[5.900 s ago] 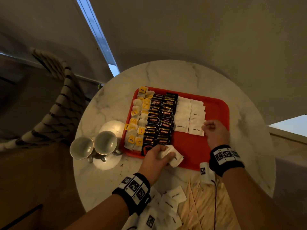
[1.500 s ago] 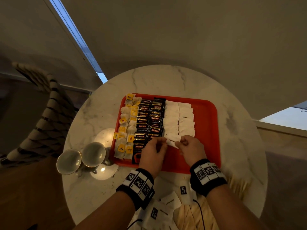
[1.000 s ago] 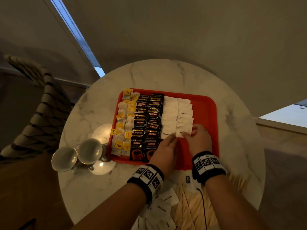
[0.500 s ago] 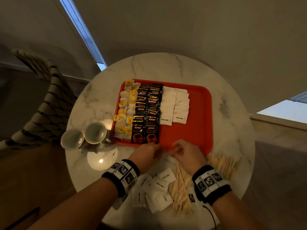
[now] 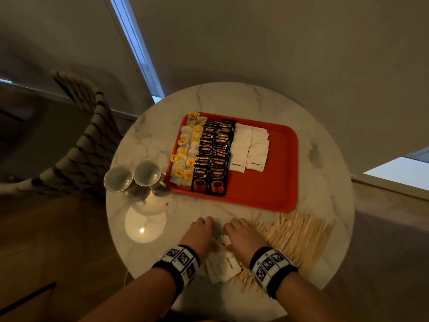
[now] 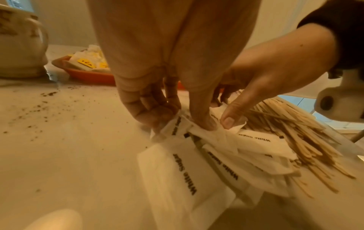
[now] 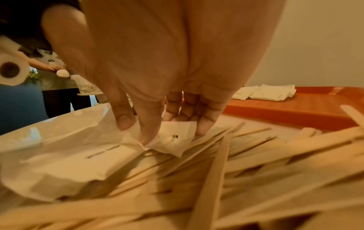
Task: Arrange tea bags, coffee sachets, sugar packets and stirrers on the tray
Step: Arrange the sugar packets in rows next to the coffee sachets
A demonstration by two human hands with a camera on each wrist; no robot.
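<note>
A red tray (image 5: 267, 189) on the round marble table holds a column of tea bags (image 5: 185, 154), two columns of black coffee sachets (image 5: 213, 156) and two columns of white sugar packets (image 5: 249, 147). Its right part is bare. Near the table's front edge lies a loose heap of sugar packets (image 5: 222, 266) (image 6: 197, 171), partly over a spread of wooden stirrers (image 5: 294, 235) (image 7: 256, 155). My left hand (image 5: 200, 231) (image 6: 183, 123) pinches packets at the heap's top. Beside it, my right hand (image 5: 241, 233) (image 7: 138, 129) pinches one sugar packet (image 7: 171, 137) with thumb and fingers.
Two cups (image 5: 118, 178) (image 5: 147, 173) stand left of the tray, with a saucer (image 5: 145, 225) in front of them. Dark crumbs (image 6: 39, 109) dot the marble there. A woven chair (image 5: 86, 140) stands at the table's left. Another person (image 7: 55, 77) is in the background.
Both hands have pulled back from the sugar rows on the tray to the loose heap at the table's front edge, and now pinch packets there. The head view has tilted.
</note>
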